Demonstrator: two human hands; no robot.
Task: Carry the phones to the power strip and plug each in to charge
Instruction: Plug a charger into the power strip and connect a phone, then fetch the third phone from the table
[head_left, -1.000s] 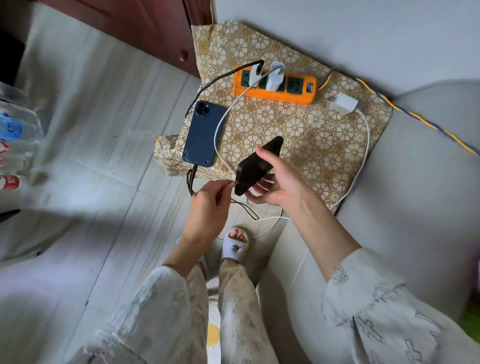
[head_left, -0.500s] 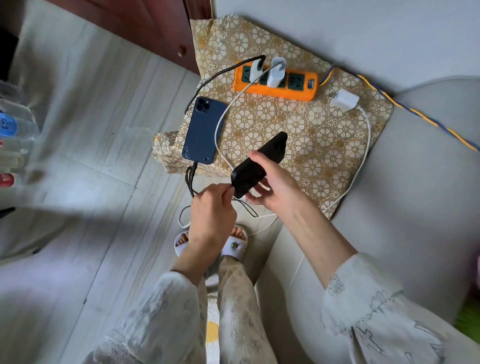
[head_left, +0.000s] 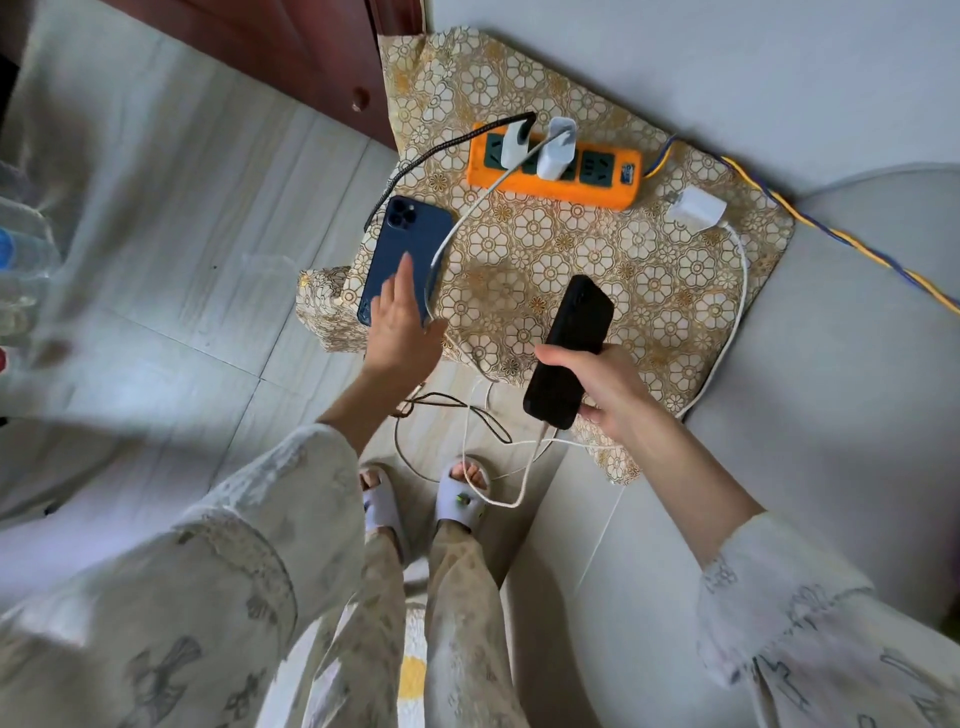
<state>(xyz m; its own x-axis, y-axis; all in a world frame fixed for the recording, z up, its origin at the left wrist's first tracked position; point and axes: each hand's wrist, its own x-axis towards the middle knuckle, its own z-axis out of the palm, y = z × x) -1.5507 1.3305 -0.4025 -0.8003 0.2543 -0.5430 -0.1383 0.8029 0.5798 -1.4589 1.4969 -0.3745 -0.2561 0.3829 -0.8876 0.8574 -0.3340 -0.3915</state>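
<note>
Gripping the black phone (head_left: 569, 351) around its lower half, the right hand (head_left: 605, 389) holds it tilted above the near edge of the patterned cloth (head_left: 613, 270), thumb across the dark face and fingers curled behind. A white cable (head_left: 524, 467) is plugged into the phone's bottom end and droops in a loop toward the floor, near the person's white slippers (head_left: 465, 496). The left hand (head_left: 400, 327) is spread flat with fingers apart, laid over the lower end of the blue phone (head_left: 402, 249), which lies camera-side up at the left edge of the cloth; whether the palm actually presses on it cannot be told. A black braided cable (head_left: 447, 148) runs from the orange power strip (head_left: 553, 169) past the blue phone's top corner, and dark cable also curls on the floor tiles below the cloth's edge; the blue phone's charging port is hidden by the hand. The power strip sits at the far side of the cloth with two white chargers (head_left: 556, 150) standing in its sockets. A third white charger (head_left: 696, 208) lies loose on the cloth just right of the strip, not plugged in, its white lead curving down the right edge of the cloth. A yellow-and-blue cord (head_left: 857, 249) leaves the strip's right end and trails off across the grey surface.
</note>
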